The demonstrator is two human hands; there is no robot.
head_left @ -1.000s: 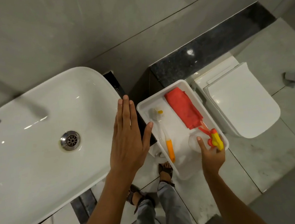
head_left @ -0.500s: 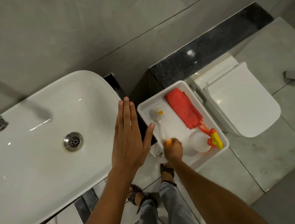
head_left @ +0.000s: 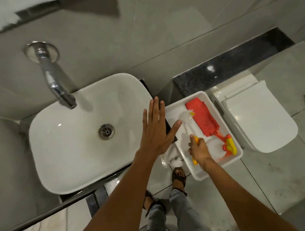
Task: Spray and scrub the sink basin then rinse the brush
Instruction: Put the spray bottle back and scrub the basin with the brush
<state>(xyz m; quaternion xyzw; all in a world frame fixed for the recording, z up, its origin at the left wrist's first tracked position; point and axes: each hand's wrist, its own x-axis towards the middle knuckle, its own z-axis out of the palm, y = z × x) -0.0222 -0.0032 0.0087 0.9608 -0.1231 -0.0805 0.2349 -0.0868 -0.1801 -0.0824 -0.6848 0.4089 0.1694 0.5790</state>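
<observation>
The white sink basin (head_left: 64, 140) fills the left middle, with a metal drain (head_left: 106, 131) and a chrome tap (head_left: 54, 81) above it. To its right sits a white tray (head_left: 214, 168). My right hand (head_left: 199, 151) is closed around the orange handle of the brush (head_left: 185, 119), whose white bristle head rests in the tray. My left hand (head_left: 156, 131) hovers flat with fingers spread over the basin's right rim, holding nothing. A spray bottle (head_left: 227, 145) with an orange and yellow trigger lies in the tray beside my right hand.
A folded red cloth (head_left: 202, 118) lies in the tray's far part. A white toilet (head_left: 257, 118) with its lid down stands to the right. A black stone ledge (head_left: 235, 63) runs along the wall. My sandalled feet (head_left: 178, 177) stand on the tiled floor below.
My right hand went from the spray bottle to the brush handle and closed on it. The view tilted up, bringing the tap into sight. My left hand stayed over the basin's rim.
</observation>
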